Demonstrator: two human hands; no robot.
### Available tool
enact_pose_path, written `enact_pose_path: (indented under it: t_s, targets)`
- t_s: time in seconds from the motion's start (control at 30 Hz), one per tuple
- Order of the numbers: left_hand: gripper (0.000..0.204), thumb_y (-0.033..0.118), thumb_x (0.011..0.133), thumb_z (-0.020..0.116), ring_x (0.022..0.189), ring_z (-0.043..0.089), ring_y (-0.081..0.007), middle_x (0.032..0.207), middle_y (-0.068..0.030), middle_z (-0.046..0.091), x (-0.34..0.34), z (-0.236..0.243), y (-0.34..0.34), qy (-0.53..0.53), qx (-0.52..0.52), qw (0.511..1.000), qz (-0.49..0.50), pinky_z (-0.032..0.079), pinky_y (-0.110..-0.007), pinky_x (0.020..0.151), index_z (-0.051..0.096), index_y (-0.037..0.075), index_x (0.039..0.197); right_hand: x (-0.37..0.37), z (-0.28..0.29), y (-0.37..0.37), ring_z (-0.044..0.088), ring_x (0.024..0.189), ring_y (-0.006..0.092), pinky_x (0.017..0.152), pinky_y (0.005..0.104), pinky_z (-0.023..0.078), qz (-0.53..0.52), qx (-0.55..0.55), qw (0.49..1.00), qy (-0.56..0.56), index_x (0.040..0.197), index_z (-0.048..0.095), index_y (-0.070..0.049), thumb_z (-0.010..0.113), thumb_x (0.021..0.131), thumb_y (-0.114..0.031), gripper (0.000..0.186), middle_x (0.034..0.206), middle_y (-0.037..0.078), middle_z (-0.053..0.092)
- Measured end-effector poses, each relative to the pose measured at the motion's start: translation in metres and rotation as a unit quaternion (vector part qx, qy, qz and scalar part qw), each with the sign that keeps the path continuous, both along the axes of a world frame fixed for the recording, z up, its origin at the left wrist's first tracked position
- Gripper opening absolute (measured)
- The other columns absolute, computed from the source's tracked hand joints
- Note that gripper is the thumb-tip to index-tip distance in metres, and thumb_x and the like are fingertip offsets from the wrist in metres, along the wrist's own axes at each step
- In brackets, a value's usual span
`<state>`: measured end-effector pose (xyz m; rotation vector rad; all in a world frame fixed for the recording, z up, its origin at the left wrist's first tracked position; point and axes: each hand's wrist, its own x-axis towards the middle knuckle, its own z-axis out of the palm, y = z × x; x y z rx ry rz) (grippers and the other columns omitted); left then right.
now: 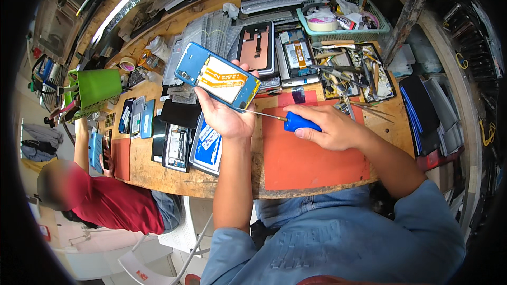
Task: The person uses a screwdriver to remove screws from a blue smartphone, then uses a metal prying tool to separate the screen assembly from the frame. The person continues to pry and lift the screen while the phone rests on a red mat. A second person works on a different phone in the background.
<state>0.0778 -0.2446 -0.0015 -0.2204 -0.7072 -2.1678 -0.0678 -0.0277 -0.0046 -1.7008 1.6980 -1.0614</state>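
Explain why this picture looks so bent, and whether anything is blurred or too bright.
Head view: the fisheye lens bows the edge of the table and leaves black corners; head view: a strip at upper left glares white; head view: the co-worker's head is blurred out, while the opened phone and blue-handled tool look fairly sharp.

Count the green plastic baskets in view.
2: a pale green basket toward the upper right, and a bright green basket at the left. Any others would be hidden from this view.
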Motion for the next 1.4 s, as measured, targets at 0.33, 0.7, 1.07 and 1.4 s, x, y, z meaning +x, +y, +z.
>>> enact_pose_path:
  t_s: [0.33, 0.7, 1.07, 1.4]
  targets:
    - [0.075, 0.065, 0.112, 0.030, 0.131, 0.061, -0.0434, 0.145, -0.0232, 0.061, -0.001, 0.006, 0.003, -0.002, 0.010, 1.000, 0.010, 0.045, -0.064, 0.117, 0.048, 0.009, 0.157, 0.000, 0.002, 0.003, 0.074, 0.107, 0.0390, 0.094, 0.0450, 0.057, 0.013, -0.027, 0.999, -0.013, 0.155, 0.051, -0.004, 0.068, 0.105, -0.032, 0.060, 0.121, 0.024, 0.073]
    - [0.069, 0.060, 0.112, 0.034, 0.128, 0.064, -0.0419, 0.143, -0.0232, 0.063, 0.000, 0.001, 0.000, -0.011, -0.001, 1.000, -0.005, 0.048, -0.062, 0.115, 0.053, 0.008, 0.153, -0.004, 0.012, 0.001, 0.073, 0.103, 0.0423, 0.092, 0.0471, 0.056, -0.024, 0.030, 0.998, -0.042, 0.153, 0.052, -0.005, 0.062, 0.108, -0.040, 0.058, 0.117, 0.028, 0.073]
    - [0.090, 0.075, 0.108, 0.021, 0.131, 0.061, -0.0424, 0.149, -0.0238, 0.058, -0.001, 0.005, 0.006, -0.053, 0.005, 0.998, -0.033, 0.047, -0.063, 0.114, 0.045, 0.006, 0.160, -0.022, 0.011, 0.003, 0.073, 0.109, 0.0410, 0.094, 0.0461, 0.056, -0.046, -0.048, 0.998, 0.003, 0.153, 0.053, -0.001, 0.065, 0.107, -0.030, 0.056, 0.122, 0.027, 0.072]
    - [0.109, 0.090, 0.099, 0.017, 0.121, 0.067, -0.0413, 0.145, -0.0247, 0.062, -0.007, 0.006, 0.026, -0.181, 0.001, 0.983, -0.023, 0.057, -0.058, 0.100, 0.046, 0.003, 0.159, -0.014, 0.016, 0.007, 0.072, 0.097, 0.0436, 0.088, 0.0489, 0.056, 0.005, -0.025, 0.999, 0.025, 0.152, 0.053, -0.001, 0.067, 0.104, -0.031, 0.059, 0.108, 0.026, 0.073]
